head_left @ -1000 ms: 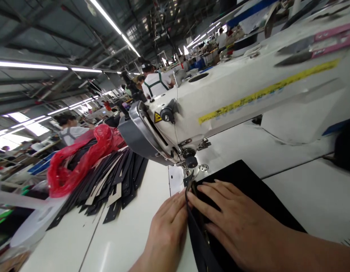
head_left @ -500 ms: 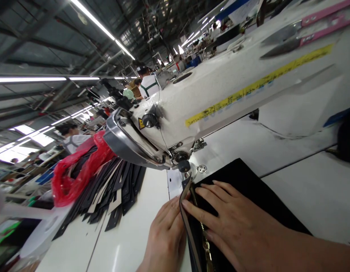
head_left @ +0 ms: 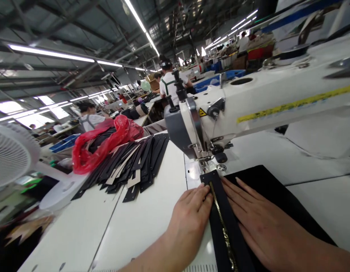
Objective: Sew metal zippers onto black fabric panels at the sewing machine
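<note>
A black strip with a long slot [head_left: 213,230] lies lengthwise, a gold-toothed zipper [head_left: 220,215] showing in its slot. Its top end is just below the needle area of a white sewing machine [head_left: 209,151]. My left hand [head_left: 189,219] is closed at the strip's left edge, fingertips on it near the top; its underside is hidden. My right hand [head_left: 262,223] lies flat along the right edge with fingers stretched out, over a black fabric panel [head_left: 257,175]. The gold zipper pull [head_left: 228,241] hangs low on the strip.
Slotted black strips [head_left: 146,162] are heaped left of the machine, beside a red plastic bag [head_left: 107,143]. A white fan [head_left: 13,155] stands at far left. Scissors [head_left: 342,68] rest on the machine arm. A person in a white top [head_left: 169,83] works beyond.
The strip's edge was folded up on its side; now it lies flat with the zipper showing in the slot. My right fingers moved off the zipper to the right edge. The view shifted left.
</note>
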Action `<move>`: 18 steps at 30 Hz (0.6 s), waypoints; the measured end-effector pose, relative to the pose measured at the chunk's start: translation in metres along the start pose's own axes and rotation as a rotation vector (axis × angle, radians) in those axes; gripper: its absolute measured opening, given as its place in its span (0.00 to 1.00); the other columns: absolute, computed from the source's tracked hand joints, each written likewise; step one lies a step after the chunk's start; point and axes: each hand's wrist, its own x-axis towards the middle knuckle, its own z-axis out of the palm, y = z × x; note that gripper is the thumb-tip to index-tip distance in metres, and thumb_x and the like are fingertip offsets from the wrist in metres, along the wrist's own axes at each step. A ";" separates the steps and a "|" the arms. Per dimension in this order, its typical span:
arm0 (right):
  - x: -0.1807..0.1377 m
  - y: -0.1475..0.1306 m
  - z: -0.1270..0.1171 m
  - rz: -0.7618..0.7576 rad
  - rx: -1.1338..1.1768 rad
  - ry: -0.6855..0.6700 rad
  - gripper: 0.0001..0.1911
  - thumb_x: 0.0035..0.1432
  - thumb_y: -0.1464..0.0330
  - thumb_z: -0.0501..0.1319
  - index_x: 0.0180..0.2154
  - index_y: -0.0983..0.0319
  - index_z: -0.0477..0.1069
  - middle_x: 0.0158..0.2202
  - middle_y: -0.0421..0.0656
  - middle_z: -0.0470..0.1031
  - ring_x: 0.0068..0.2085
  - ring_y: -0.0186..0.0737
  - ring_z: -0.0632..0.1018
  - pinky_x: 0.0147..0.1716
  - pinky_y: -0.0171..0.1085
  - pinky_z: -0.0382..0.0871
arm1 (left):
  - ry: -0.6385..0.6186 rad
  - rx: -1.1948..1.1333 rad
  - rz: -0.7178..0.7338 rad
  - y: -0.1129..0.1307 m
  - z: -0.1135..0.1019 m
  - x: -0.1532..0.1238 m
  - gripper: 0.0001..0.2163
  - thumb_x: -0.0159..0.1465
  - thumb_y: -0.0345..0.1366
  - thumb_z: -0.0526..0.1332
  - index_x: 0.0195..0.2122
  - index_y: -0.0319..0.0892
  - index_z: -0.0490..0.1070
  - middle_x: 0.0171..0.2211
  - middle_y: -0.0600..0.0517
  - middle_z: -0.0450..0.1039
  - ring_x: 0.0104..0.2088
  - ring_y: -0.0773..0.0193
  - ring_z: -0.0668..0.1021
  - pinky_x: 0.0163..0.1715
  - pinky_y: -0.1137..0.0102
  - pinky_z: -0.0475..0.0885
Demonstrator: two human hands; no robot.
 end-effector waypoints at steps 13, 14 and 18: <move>0.001 0.007 0.001 -0.055 -0.064 -0.061 0.30 0.58 0.74 0.49 0.62 0.64 0.51 0.61 0.50 0.56 0.62 0.46 0.57 0.55 0.51 0.62 | 0.040 0.011 -0.009 0.000 0.000 0.008 0.11 0.67 0.27 0.50 0.44 0.32 0.69 0.42 0.40 0.73 0.47 0.57 0.75 0.45 0.63 0.76; 0.003 0.009 0.002 -0.060 -0.078 -0.066 0.29 0.58 0.74 0.49 0.62 0.64 0.51 0.61 0.50 0.56 0.62 0.46 0.57 0.55 0.51 0.62 | 0.052 0.020 -0.008 -0.001 0.001 0.010 0.11 0.67 0.27 0.49 0.43 0.32 0.70 0.42 0.40 0.73 0.46 0.57 0.75 0.45 0.63 0.75; 0.012 0.020 0.003 -0.085 -0.114 -0.067 0.28 0.59 0.74 0.49 0.62 0.68 0.51 0.60 0.53 0.58 0.61 0.47 0.58 0.53 0.52 0.64 | 0.049 0.026 -0.023 -0.012 0.005 0.019 0.11 0.67 0.27 0.49 0.38 0.32 0.70 0.40 0.40 0.73 0.42 0.57 0.76 0.41 0.62 0.77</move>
